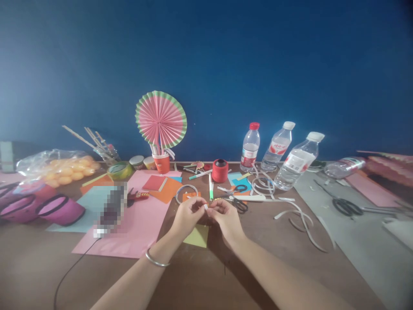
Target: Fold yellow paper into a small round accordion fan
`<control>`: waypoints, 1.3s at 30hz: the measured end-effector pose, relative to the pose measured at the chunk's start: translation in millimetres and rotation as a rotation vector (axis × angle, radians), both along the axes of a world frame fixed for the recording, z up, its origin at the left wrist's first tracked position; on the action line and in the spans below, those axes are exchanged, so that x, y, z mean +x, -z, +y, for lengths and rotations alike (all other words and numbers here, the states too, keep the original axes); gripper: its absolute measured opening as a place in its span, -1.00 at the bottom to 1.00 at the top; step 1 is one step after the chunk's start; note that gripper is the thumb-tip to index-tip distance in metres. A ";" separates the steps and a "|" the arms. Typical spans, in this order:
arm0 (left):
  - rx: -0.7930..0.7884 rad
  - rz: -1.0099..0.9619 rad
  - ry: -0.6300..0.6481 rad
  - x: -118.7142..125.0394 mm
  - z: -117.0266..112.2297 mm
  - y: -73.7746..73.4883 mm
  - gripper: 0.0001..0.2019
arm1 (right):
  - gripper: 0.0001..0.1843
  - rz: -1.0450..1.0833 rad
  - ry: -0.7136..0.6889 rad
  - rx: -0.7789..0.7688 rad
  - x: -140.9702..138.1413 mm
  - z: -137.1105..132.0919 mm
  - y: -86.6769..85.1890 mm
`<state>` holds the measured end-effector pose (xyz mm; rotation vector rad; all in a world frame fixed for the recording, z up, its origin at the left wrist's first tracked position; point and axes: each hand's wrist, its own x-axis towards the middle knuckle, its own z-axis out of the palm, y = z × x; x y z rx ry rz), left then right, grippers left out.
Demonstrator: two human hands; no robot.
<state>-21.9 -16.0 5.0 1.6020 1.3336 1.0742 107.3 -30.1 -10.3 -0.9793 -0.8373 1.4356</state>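
Observation:
My left hand and my right hand meet over the brown table, fingers pinched together on a small white paper strip held between them. A metal bangle sits on my left wrist. Under the hands lies a yellow-green paper square. Just beyond the hands are black scissors, a green marker and a white paper ring.
Pink paper sheet to the left, with a blurred object and cable on it. A pink paper fan stands in an orange cup. Red thread spool, three water bottles, curled white strips, purple cups, more scissors right.

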 end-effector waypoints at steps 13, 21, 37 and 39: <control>-0.236 -0.312 0.123 -1.7 4.6 -0.9 -0.81 | -0.78 0.032 -0.011 0.039 3.9 2.4 -0.5; -0.255 -0.371 0.113 -1.8 3.5 -0.8 -0.80 | -0.78 0.002 -0.023 0.075 5.3 3.8 1.4; -0.274 -0.417 0.139 -3.1 4.9 1.7 -0.79 | -0.76 -0.010 -0.081 0.097 7.3 6.4 3.9; -0.263 -0.384 0.135 -2.8 4.7 -0.5 -0.78 | -0.76 -0.032 -0.077 0.092 7.4 6.7 2.3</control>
